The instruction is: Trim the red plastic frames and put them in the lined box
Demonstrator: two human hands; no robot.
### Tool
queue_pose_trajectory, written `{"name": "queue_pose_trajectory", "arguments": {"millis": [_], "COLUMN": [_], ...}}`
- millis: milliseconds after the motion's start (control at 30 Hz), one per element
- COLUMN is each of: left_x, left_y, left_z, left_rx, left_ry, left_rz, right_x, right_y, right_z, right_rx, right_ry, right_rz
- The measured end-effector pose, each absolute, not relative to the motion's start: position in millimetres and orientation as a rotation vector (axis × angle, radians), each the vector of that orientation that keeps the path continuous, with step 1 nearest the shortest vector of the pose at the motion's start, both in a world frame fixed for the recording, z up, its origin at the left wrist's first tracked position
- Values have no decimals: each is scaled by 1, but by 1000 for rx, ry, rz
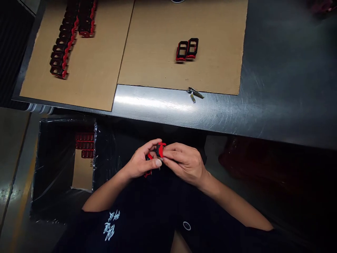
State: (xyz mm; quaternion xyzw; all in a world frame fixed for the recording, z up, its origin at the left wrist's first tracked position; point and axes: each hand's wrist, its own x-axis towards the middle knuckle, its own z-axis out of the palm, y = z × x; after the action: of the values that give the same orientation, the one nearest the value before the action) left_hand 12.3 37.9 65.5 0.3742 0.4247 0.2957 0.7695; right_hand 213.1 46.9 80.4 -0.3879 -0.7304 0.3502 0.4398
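In front of my body, below the table edge, my left hand [142, 161] and my right hand [186, 161] meet at a small red and black plastic frame [160, 149]. Fingers of both hands pinch it from either side. A second red and black frame [148, 165] is tucked in my left palm, mostly covered by the fingers. Up on the cardboard, two like frames [187, 49] stand side by side. Nearer to me, a nail clipper [195, 94] with its lever swung out lies at the cardboard's front edge, partly on bare metal.
Rows of red and black frames [63, 45] stand on the left cardboard sheet [92, 80]. The metal table [163, 105] ends just beyond my hands. At lower left is a plastic-lined box [56, 168] with several red parts [84, 145] on cardboard inside.
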Motion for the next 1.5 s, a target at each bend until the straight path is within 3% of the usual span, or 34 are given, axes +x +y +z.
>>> {"name": "queue_pose_trajectory", "arguments": {"millis": [167,333,533,700,867,1200,1500], "left_x": [15,12,9,12,10,13,18], "left_y": [35,28,29,32,29,34,36], "left_z": [62,58,67,73,78,84,82], "left_rx": [825,1078,1663,1799,1803,1904,1958], "left_ry": [960,1086,1339,1260,1274,1027,868], "left_rz": [728,875,908,941,941,896,884], "right_x": [208,221,267,279,283,263,260], "right_y": [49,61,136,175,150,24,21], "right_z": [78,80,72,54,59,91,100], "right_rx": [-915,-870,-1733,-2062,-1871,-989,-854], "right_ry": [-1939,-1948,-1651,-1666,-1585,-1910,-2064], "right_rz": [701,761,291,287,311,799,592]}}
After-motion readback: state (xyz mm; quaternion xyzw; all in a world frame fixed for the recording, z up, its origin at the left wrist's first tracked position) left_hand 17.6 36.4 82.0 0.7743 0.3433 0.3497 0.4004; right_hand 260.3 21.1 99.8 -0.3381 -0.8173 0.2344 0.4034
